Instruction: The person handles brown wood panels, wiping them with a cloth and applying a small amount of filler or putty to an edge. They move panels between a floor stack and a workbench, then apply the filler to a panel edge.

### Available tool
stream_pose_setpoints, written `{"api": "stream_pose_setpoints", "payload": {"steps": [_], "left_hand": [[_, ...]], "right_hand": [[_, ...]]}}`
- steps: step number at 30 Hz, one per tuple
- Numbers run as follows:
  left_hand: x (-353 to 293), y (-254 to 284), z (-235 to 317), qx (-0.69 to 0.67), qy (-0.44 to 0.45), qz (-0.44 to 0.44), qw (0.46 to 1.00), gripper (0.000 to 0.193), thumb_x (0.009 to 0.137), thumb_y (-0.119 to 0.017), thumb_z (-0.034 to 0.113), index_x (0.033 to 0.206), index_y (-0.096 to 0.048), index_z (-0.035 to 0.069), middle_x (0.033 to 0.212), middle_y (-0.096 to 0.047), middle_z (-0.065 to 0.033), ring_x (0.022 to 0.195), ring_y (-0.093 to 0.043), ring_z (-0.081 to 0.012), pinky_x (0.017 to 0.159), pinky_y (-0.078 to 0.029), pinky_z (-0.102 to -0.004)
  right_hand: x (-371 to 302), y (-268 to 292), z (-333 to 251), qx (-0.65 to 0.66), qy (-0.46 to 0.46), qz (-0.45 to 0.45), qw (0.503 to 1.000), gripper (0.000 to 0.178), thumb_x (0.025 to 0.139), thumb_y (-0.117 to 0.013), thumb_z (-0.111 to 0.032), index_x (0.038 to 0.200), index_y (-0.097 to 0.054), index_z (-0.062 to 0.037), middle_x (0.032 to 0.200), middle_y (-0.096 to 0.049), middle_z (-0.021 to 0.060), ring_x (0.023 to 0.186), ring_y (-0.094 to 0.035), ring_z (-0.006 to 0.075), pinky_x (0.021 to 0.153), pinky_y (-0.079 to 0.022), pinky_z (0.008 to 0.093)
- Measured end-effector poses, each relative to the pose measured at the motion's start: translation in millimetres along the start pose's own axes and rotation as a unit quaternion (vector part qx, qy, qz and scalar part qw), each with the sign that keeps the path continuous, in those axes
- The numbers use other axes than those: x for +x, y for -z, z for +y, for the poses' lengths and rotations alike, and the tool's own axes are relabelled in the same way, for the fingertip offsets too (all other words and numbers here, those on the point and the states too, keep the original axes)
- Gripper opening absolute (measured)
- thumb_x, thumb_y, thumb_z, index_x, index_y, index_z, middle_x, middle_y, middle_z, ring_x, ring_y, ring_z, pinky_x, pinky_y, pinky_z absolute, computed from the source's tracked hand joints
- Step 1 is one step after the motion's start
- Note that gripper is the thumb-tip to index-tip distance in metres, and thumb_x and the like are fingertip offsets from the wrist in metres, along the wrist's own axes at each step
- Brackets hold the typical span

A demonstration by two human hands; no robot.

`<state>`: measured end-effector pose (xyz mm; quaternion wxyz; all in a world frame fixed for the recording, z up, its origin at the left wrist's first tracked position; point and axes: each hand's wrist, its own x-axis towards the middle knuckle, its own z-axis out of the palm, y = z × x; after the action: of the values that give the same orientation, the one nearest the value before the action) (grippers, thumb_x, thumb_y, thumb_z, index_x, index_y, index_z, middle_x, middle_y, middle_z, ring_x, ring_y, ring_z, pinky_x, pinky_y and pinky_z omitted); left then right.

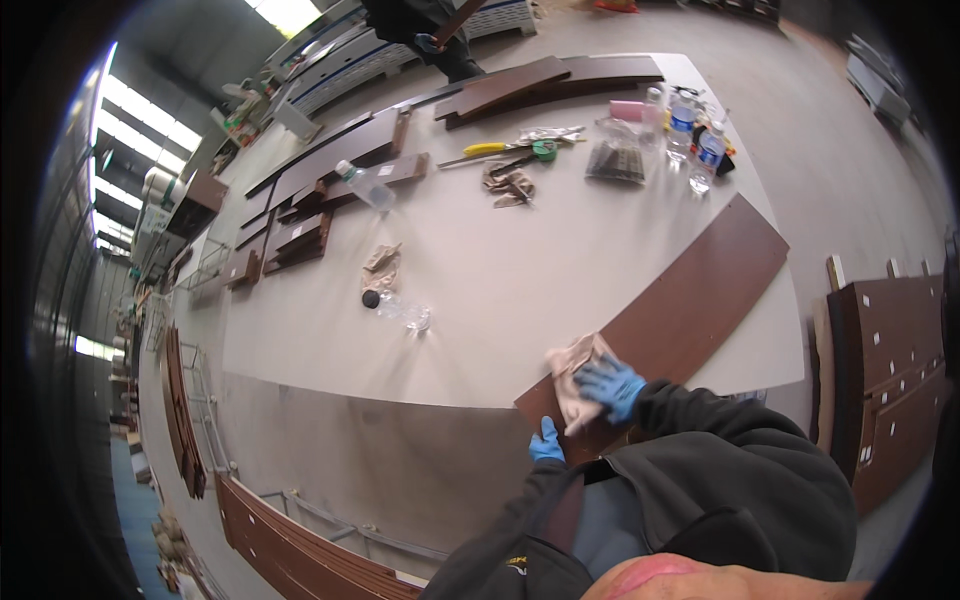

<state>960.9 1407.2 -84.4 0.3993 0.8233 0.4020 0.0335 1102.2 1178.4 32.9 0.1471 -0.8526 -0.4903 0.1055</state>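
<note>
A brown board (705, 285) lies on the near right part of the pale bench (480, 300), running slantwise from the wearer's body to the far right edge. The right hand (612, 388), in a blue glove, rests on a pinkish cloth (571, 372) spread on the board near its close end. Its grip is loose and wide, fingers splayed flat over the cloth rather than wrapped around it. The left hand (546, 441), also gloved in blue, is at the near edge of the board; its fingers are small and partly hidden here, so I cannot tell how far its grip is closed.

Well apart from the hands, a clear bottle with a black cap (405, 312) lies beside a crumpled rag (381, 270). Farther off, another clear bottle (370, 190) leans toward a group of brown pieces (340, 160). Across the bench are a yellow-handled tool (485, 148), a green roll (544, 150), a bag of dark items (615, 163) and two upright water bottles (708, 160). Beyond the far edge stands another person (440, 25).
</note>
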Motion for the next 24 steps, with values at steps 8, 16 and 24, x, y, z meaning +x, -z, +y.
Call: {"api": "stream_pose_setpoints", "payload": {"steps": [8,16,24], "left_hand": [[3.5,5.2,4.3,-0.069,0.121,-0.088,0.986,0.071,0.101,-0.062,0.059,0.108,-0.066,-0.011,0.089,-0.068,-0.0137,0.078,-0.061,-0.0229,0.076,-0.055,-0.0400],[-4.2,2.0,17.9,-0.169,0.153,-0.113,0.967,0.068,0.104,-0.057,0.056,0.119,-0.062,-0.011,0.107,-0.071,-0.0176,0.092,-0.070,-0.0257,0.082,-0.059,-0.0411],[0.3,-0.4,12.5,-0.200,0.145,-0.133,0.960,0.072,0.102,-0.058,0.059,0.126,-0.059,-0.009,0.112,-0.070,-0.0154,0.097,-0.069,-0.0267,0.084,-0.059,-0.0424]], "right_hand": [[-26.0,-23.6,62.3,-0.016,-0.206,0.291,0.934,0.056,0.083,-0.068,-0.028,0.134,-0.064,-0.0041,0.147,-0.057,0.0193,0.142,-0.048,0.0379,0.123,-0.030,0.0547],[-116.7,62.3,276.1,-0.243,-0.505,0.304,0.771,0.062,0.090,-0.062,-0.045,0.138,-0.057,-0.0061,0.147,-0.054,0.0211,0.134,-0.052,0.0389,0.112,-0.041,0.0533],[-107.6,50.9,224.8,-0.124,-0.300,0.238,0.915,0.075,0.086,-0.066,-0.054,0.141,-0.056,-0.0045,0.149,-0.051,0.0206,0.142,-0.043,0.0381,0.122,-0.028,0.0495]]}}
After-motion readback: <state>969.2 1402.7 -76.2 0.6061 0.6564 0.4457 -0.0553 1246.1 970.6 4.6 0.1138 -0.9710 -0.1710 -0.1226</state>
